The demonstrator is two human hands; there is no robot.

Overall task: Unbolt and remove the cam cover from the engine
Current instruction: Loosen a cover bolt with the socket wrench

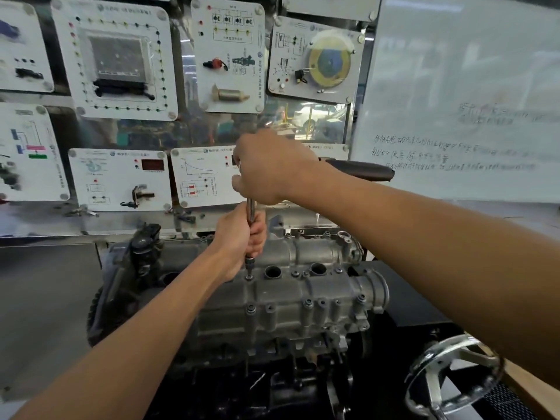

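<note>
Engine (230, 334) on dark stand at centre of view, cam cover (291, 289) seated on top, in place. Bolts visible along the cover's near edge, e.g. one bolt (251, 309) in the front row.

Left hand (242, 234): fingers curled round the lower part of a chrome extension bar (250, 209), which stands upright. Socket (249, 263) at the bar's foot sits over a fastener in the cover's middle row, just left of two round plug wells (272, 271).

Right hand (266, 169): closed over the top of the bar, ratchet head hidden under the palm. Black ratchet handle (360, 170) points out to the right, roughly level.

Behind the engine: wall of white training panels (121, 62); whiteboard (454, 86) with handwriting at right. Spoked handwheel (431, 386) at lower right
</note>
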